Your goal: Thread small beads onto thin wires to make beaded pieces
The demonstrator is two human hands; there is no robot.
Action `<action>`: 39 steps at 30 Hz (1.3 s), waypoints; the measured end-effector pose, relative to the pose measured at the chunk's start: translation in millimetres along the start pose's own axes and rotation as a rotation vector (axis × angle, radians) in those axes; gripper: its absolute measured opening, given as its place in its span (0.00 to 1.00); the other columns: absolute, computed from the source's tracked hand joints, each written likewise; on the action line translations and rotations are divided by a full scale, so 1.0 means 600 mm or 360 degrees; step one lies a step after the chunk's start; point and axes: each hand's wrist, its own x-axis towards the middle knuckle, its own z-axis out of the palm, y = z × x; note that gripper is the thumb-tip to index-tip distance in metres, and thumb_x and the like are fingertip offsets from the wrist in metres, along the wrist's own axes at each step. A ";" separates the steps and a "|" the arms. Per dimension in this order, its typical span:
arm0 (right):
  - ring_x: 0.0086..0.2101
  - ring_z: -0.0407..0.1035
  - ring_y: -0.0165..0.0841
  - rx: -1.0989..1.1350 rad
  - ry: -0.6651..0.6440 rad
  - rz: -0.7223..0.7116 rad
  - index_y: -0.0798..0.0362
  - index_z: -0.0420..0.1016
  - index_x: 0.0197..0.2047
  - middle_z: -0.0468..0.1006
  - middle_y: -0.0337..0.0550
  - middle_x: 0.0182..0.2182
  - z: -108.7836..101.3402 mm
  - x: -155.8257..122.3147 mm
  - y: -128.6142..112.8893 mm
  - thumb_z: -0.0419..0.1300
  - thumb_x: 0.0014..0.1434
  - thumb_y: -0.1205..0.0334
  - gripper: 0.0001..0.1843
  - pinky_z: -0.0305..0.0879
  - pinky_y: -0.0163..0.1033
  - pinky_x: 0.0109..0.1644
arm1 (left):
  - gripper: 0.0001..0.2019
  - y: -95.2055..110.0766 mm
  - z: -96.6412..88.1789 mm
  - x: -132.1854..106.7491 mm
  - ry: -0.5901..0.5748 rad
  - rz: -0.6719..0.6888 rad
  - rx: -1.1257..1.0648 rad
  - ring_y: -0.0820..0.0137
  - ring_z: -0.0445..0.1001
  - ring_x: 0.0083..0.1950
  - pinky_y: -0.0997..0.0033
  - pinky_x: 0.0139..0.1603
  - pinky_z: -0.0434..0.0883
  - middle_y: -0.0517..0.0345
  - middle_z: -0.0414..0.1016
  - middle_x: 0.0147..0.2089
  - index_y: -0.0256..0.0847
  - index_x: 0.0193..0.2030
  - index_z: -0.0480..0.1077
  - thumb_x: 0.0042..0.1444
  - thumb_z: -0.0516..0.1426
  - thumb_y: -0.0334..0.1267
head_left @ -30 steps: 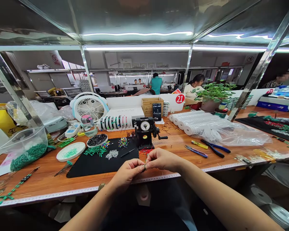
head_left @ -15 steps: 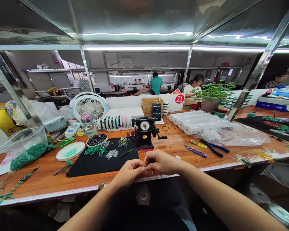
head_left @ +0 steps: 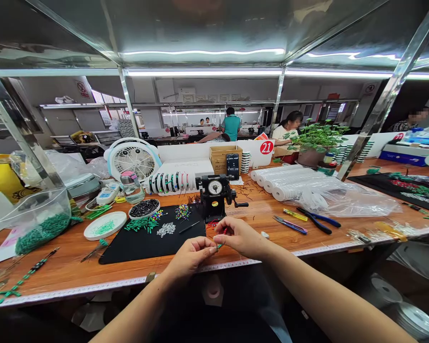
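My left hand (head_left: pixel 191 255) is closed in a pinch, thumb against forefinger, over the front edge of the bench. Between the fingertips of both hands shows a small green piece (head_left: pixel 219 246), mostly covered, so its exact kind is unclear. My right hand (head_left: pixel 241 237) curls above it, thumb and fingers pinched close to my left fingertips. Left of the hands, a black mat (head_left: pixel 139 247) bears green tube-like pieces (head_left: pixel 142 224), small white pieces (head_left: pixel 166 229) and multicoloured beads (head_left: pixel 183 211). Just behind my hands stands a black hand-cranked machine with a dial (head_left: pixel 214 188); red strands lie at its base.
Pliers (head_left: pixel 318 219), snips (head_left: pixel 289 225) and plastic-wrapped white rolls (head_left: pixel 289 181) lie to the right. A white dish (head_left: pixel 89 234), a bag of green pieces (head_left: pixel 43 233) and a fan (head_left: pixel 134 159) stand left. Metal posts (head_left: pixel 389 95) frame the bench; co-workers sit beyond.
My right hand has tilted and its fingers have lifted slightly off my left fingertips. The green piece between them now shows. My left hand has hardly moved.
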 end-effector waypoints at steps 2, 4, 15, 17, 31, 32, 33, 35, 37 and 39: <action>0.30 0.64 0.29 0.0038 -0.0181 -0.0001 0.56 0.71 0.32 0.72 0.39 0.28 0.002 -0.001 0.001 0.60 0.53 0.62 0.06 0.60 0.34 0.34 | 0.17 0.001 0.000 -0.001 0.0002 0.0032 0.0009 0.77 0.53 0.26 0.76 0.27 0.49 0.63 0.61 0.25 0.33 0.31 0.69 0.47 0.62 0.48; 0.29 0.63 0.29 -0.0014 -0.0171 -0.0027 0.56 0.71 0.27 0.71 0.38 0.25 0.006 -0.002 0.000 0.59 0.53 0.64 0.05 0.58 0.34 0.33 | 0.17 0.004 0.001 -0.002 0.0006 0.0047 0.0018 0.76 0.55 0.27 0.75 0.29 0.51 0.61 0.64 0.26 0.33 0.32 0.71 0.46 0.62 0.48; 0.29 0.62 0.28 0.0058 0.0138 -0.0125 0.56 0.71 0.27 0.70 0.37 0.24 0.003 -0.001 -0.044 0.59 0.52 0.67 0.04 0.56 0.33 0.33 | 0.11 0.059 -0.008 -0.002 0.0037 0.0356 0.0329 0.74 0.59 0.29 0.74 0.31 0.57 0.61 0.65 0.27 0.35 0.32 0.72 0.52 0.59 0.43; 0.30 0.62 0.28 0.0062 0.0141 -0.0216 0.56 0.71 0.27 0.70 0.37 0.26 0.000 -0.001 -0.052 0.59 0.53 0.67 0.04 0.57 0.33 0.34 | 0.11 0.071 -0.009 -0.006 0.0012 0.0402 0.0391 0.75 0.57 0.28 0.75 0.30 0.57 0.61 0.63 0.26 0.35 0.32 0.72 0.53 0.58 0.43; 0.29 0.63 0.29 0.0436 -0.0122 0.0036 0.53 0.69 0.28 0.69 0.37 0.26 0.040 -0.055 -0.049 0.60 0.54 0.57 0.09 0.59 0.34 0.33 | 0.13 0.065 -0.005 -0.083 -0.0029 0.0179 0.0505 0.77 0.54 0.23 0.75 0.24 0.52 0.64 0.61 0.20 0.35 0.26 0.70 0.52 0.59 0.43; 0.29 0.63 0.29 0.0423 -0.0125 0.0017 0.53 0.69 0.28 0.69 0.37 0.26 0.041 -0.056 -0.050 0.60 0.54 0.56 0.09 0.59 0.34 0.33 | 0.12 0.065 -0.006 -0.086 -0.0032 0.0166 0.0506 0.78 0.54 0.23 0.75 0.24 0.51 0.64 0.60 0.20 0.35 0.26 0.70 0.52 0.59 0.43; 0.29 0.63 0.30 0.0401 -0.0121 -0.0017 0.53 0.69 0.28 0.69 0.38 0.26 0.042 -0.057 -0.051 0.60 0.54 0.57 0.09 0.59 0.35 0.33 | 0.12 0.065 -0.007 -0.087 -0.0032 0.0161 0.0512 0.78 0.54 0.23 0.75 0.24 0.51 0.64 0.60 0.20 0.35 0.26 0.71 0.52 0.59 0.43; 0.29 0.63 0.29 0.0341 -0.0103 -0.0117 0.54 0.70 0.27 0.69 0.38 0.26 0.043 -0.057 -0.054 0.61 0.54 0.59 0.09 0.58 0.35 0.34 | 0.12 0.065 -0.009 -0.089 -0.0042 0.0166 0.0520 0.77 0.54 0.23 0.75 0.24 0.51 0.63 0.60 0.20 0.35 0.27 0.72 0.52 0.59 0.43; 0.29 0.62 0.29 0.0265 -0.0085 -0.0200 0.55 0.71 0.27 0.69 0.38 0.26 0.044 -0.057 -0.056 0.61 0.54 0.62 0.07 0.57 0.34 0.34 | 0.12 0.062 -0.013 -0.088 -0.0092 0.0162 0.0495 0.77 0.55 0.24 0.74 0.25 0.52 0.62 0.61 0.21 0.34 0.27 0.72 0.52 0.59 0.42; 0.29 0.62 0.28 0.0201 -0.0083 -0.0236 0.56 0.71 0.27 0.68 0.38 0.26 0.044 -0.056 -0.058 0.60 0.54 0.64 0.06 0.56 0.34 0.33 | 0.12 0.057 -0.019 -0.086 -0.0156 0.0125 0.0418 0.76 0.55 0.24 0.74 0.25 0.52 0.62 0.61 0.21 0.34 0.26 0.71 0.52 0.60 0.42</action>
